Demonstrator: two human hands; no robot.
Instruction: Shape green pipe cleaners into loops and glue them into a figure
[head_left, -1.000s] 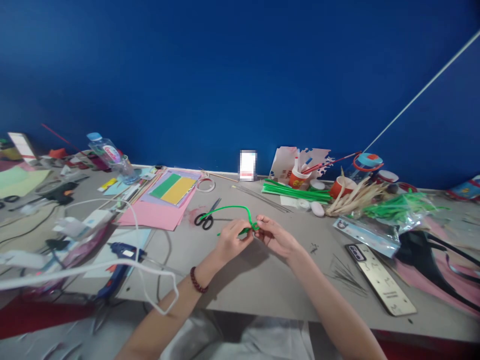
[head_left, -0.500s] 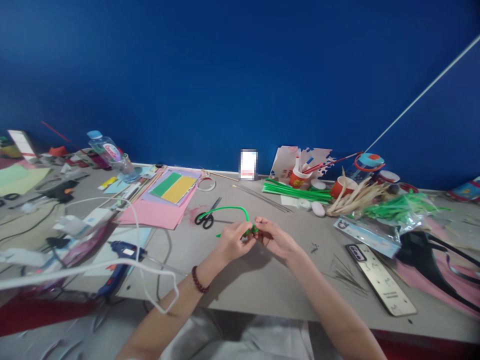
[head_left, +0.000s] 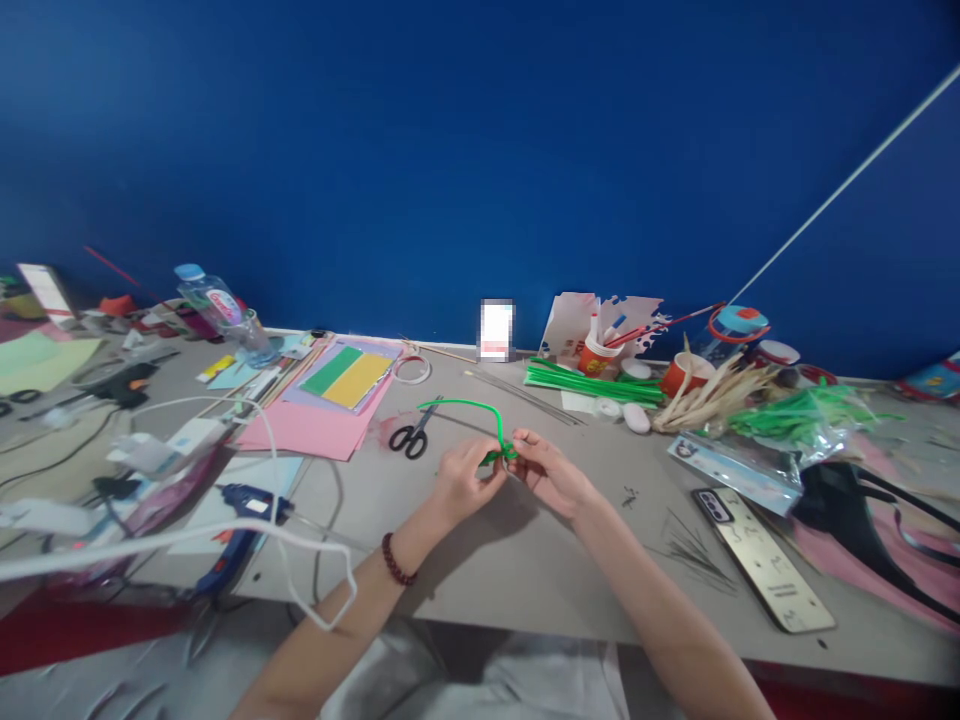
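Note:
Between my hands, above the grey table, is a green pipe cleaner (head_left: 498, 418), twisted into a small coil near the fingertips. Its free end rises and arches over to the left. My left hand (head_left: 466, 482) pinches it from the left, with thumb and forefinger closed. On the other side, the fingers of my right hand (head_left: 553, 474) pinch the coiled part. Black-handled scissors (head_left: 409, 436) lie on the table just beyond my left hand, partly under the arching end.
A bundle of green pipe cleaners (head_left: 589, 379) lies at the back, beside a red cup of pens (head_left: 598, 357). To the left are coloured paper (head_left: 311, 427), a blue glue gun (head_left: 236, 540) and a white cable (head_left: 279, 470) crossing my left forearm. A phone (head_left: 763, 560) lies right.
The green pipe cleaner's free end has swung up and now arches farther from my left hand. More of the coil shows between my fingertips. Both hands stay nearly in place.

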